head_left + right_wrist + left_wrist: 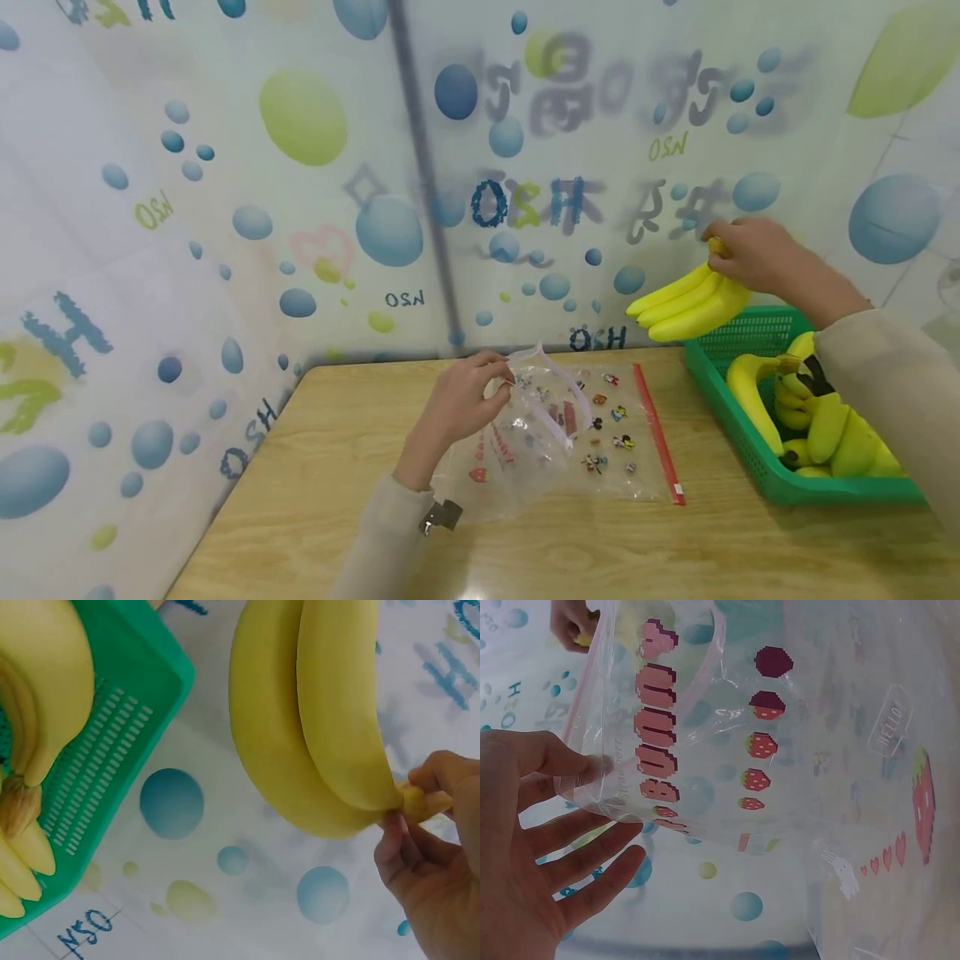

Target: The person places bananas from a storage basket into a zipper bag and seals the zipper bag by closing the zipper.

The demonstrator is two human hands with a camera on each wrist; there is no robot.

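Note:
My right hand [757, 257] pinches a bunch of yellow bananas [693, 304] by its stem, raised beside the basket's back left corner. In the right wrist view the bananas [307, 712] stretch away from the fingertips at the stem. My left hand [463, 398] pinches the edge of a clear zip bag [517, 467] between thumb and forefinger. The bag's mouth stands apart, its pale rim forming a loop. Strawberries and pink lettering show on the bag [742, 772] in the left wrist view, where the other left fingers [592, 832] are spread.
A green basket [772, 479] with several more bananas [840, 433] stands at the right of the wooden table [300, 500]. Behind the held bag lies another clear bag [622, 475] with a red zip and cartoon prints. A patterned wall covering [337, 208] rises behind the table.

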